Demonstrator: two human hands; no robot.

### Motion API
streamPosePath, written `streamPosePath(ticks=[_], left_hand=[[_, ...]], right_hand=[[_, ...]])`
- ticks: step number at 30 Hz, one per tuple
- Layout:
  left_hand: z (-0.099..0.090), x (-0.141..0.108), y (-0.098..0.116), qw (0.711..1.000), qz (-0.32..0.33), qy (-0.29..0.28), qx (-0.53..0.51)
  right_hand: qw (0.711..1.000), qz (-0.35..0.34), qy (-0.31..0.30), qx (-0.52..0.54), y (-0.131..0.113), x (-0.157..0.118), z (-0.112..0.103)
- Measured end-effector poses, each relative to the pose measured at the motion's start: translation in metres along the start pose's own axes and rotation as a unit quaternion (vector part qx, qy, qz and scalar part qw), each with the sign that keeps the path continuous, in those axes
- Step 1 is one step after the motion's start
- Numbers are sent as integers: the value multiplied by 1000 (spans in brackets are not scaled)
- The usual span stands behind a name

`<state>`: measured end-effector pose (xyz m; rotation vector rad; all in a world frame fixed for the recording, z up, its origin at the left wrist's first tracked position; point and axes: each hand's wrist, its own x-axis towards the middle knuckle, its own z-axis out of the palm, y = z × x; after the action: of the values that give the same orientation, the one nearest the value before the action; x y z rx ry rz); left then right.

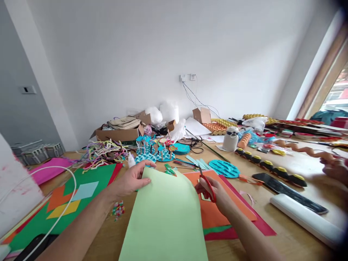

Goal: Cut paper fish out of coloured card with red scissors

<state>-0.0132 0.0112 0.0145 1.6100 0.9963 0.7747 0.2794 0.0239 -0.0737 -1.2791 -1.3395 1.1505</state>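
Note:
A large pale green paper sheet stands upright before me, its right side curling back. My left hand is closed on its upper left edge, thumb in front and fingers partly behind. My right hand holds red-handled scissors at the sheet's right edge, blades pointing up and away. Whether the right fingertips also pinch the sheet is hard to tell. Orange sheets lie beneath my right hand, over a dark red sheet. A green cut paper piece shows just beyond the sheet's top edge.
Coloured sheets and a white cable lie left. Blue egg-carton crafts, a glue bottle and pipe cleaners stand beyond. At right are a phone, a white case and another person's hand.

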Motion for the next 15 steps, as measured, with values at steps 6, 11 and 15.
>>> streamPosePath(ticks=[6, 11, 15], left_hand=[[12, -9, 29, 992, 46, 28, -113], [18, -1, 33, 979, 103, 85, -152], [22, 7, 21, 972, 103, 105, -182]], right_hand=[[1000, -1, -22, -13, -7, -7, 10], [991, -60, -66, 101, -6, -10, 12], [988, -50, -68, 132, -3, -10, 13]])
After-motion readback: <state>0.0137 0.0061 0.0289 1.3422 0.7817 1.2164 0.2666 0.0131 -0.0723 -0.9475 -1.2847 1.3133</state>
